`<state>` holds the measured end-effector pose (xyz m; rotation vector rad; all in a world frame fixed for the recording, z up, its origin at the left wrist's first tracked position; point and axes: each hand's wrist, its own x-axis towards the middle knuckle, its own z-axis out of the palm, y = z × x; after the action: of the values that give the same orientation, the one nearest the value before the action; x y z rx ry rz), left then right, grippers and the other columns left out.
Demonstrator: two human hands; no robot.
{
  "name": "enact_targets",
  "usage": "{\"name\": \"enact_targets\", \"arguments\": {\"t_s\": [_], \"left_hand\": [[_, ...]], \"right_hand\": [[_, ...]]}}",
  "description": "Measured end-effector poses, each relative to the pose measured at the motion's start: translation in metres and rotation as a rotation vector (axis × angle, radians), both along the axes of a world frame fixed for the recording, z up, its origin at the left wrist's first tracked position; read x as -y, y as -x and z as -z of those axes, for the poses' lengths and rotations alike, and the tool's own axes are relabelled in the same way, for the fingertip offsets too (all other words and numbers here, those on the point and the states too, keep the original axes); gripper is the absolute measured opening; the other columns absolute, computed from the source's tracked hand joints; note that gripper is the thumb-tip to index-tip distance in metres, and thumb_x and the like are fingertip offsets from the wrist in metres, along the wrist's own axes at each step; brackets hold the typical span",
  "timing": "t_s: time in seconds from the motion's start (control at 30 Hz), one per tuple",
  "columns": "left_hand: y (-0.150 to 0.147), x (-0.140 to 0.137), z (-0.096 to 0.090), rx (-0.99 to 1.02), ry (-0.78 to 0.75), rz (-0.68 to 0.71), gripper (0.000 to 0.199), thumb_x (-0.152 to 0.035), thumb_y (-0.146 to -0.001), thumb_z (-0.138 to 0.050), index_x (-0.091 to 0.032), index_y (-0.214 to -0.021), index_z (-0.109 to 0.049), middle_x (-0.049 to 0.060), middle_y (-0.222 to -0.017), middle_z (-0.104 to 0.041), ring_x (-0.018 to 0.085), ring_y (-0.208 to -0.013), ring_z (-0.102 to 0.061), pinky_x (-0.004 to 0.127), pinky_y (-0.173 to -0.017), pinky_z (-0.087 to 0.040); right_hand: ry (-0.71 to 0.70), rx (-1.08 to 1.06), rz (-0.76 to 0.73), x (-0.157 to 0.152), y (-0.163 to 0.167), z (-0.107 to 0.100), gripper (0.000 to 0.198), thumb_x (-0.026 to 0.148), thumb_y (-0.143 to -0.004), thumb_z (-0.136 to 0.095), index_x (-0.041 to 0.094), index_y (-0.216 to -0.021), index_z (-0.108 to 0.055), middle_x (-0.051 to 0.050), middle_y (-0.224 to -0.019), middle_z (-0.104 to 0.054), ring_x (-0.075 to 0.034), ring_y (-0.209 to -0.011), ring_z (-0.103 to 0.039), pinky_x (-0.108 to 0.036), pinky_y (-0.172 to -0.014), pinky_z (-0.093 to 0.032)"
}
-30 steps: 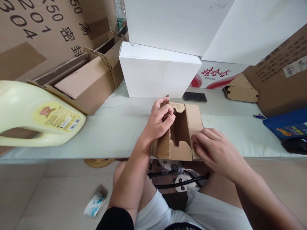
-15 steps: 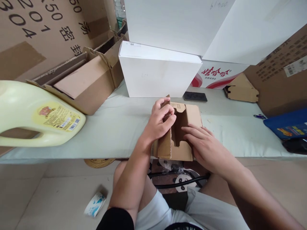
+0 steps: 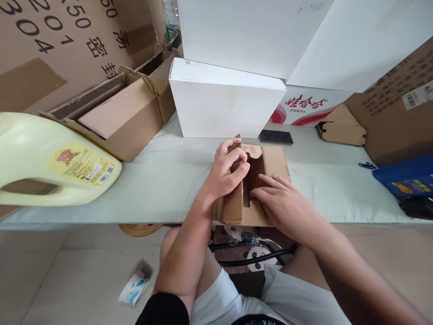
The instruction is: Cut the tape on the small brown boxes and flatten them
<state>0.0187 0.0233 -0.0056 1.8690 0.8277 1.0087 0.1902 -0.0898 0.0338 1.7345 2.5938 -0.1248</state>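
Note:
A small brown cardboard box (image 3: 233,211) stands at the table's front edge, its top open and its flaps partly folded. My left hand (image 3: 227,174) grips the raised left panel of the box, thumb on the inner side and fingers curled over the top. My right hand (image 3: 282,198) lies over the right side of the box with its fingers stretched out. Its fingertips reach into the opening and hide part of the near right corner. The inside of the box is dark.
White boxes (image 3: 226,106) are stacked behind, beside a phone (image 3: 275,136). A yellow jug (image 3: 84,164) and open cardboard trays (image 3: 135,113) are at left. A folded cardboard piece (image 3: 343,128) and a blue pack (image 3: 406,176) lie right. A tape roll (image 3: 134,287) is on the floor.
My right hand has moved slightly left and nearer the front corner, its fingers further over the opening. The box's right flap leans a little further outward. My left hand keeps its grip.

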Motion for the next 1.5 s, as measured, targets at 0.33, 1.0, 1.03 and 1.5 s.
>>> {"name": "enact_targets", "arguments": {"t_s": [0.33, 1.0, 1.03, 1.5], "left_hand": [[0.001, 0.001, -0.001, 0.021, 0.023, 0.031, 0.009, -0.025, -0.093, -0.055, -0.024, -0.084, -0.055, 0.010, -0.146, -0.046, 0.027, -0.153, -0.035, 0.047, -0.118, -0.046], [-0.001, 0.000, 0.001, 0.028, 0.017, 0.050, 0.008, -0.025, -0.093, -0.057, -0.023, -0.085, -0.056, 0.010, -0.146, -0.046, 0.029, -0.148, -0.040, 0.052, -0.122, -0.039], [-0.001, 0.000, 0.001, 0.030, 0.016, 0.050, 0.008, -0.025, -0.093, -0.056, -0.023, -0.085, -0.057, 0.010, -0.146, -0.045, 0.029, -0.148, -0.039, 0.052, -0.121, -0.039], [0.000, 0.002, -0.001, -0.018, -0.008, 0.030, 0.008, -0.026, -0.094, -0.057, -0.023, -0.086, -0.058, 0.010, -0.147, -0.047, 0.029, -0.148, -0.041, 0.052, -0.121, -0.041]], "right_hand": [[0.122, 0.116, 0.058, -0.020, 0.012, -0.004, 0.024, 0.013, -0.096, -0.049, 0.020, -0.100, -0.071, -0.007, -0.092, -0.079, -0.029, -0.110, -0.064, -0.049, -0.097, -0.029], [0.082, 0.115, 0.091, -0.024, 0.019, 0.001, 0.021, 0.019, -0.099, -0.048, 0.019, -0.089, -0.067, -0.003, -0.096, -0.077, -0.024, -0.097, -0.060, -0.045, -0.091, -0.024], [0.086, 0.116, 0.093, -0.024, 0.019, 0.001, 0.020, 0.019, -0.099, -0.049, 0.019, -0.088, -0.066, -0.003, -0.094, -0.076, -0.024, -0.096, -0.061, -0.045, -0.091, -0.024], [0.012, -0.126, -0.025, -0.026, 0.006, 0.012, 0.022, 0.010, -0.092, -0.048, 0.020, -0.092, -0.067, -0.003, -0.089, -0.074, -0.022, -0.095, -0.066, -0.043, -0.117, -0.025]]}}
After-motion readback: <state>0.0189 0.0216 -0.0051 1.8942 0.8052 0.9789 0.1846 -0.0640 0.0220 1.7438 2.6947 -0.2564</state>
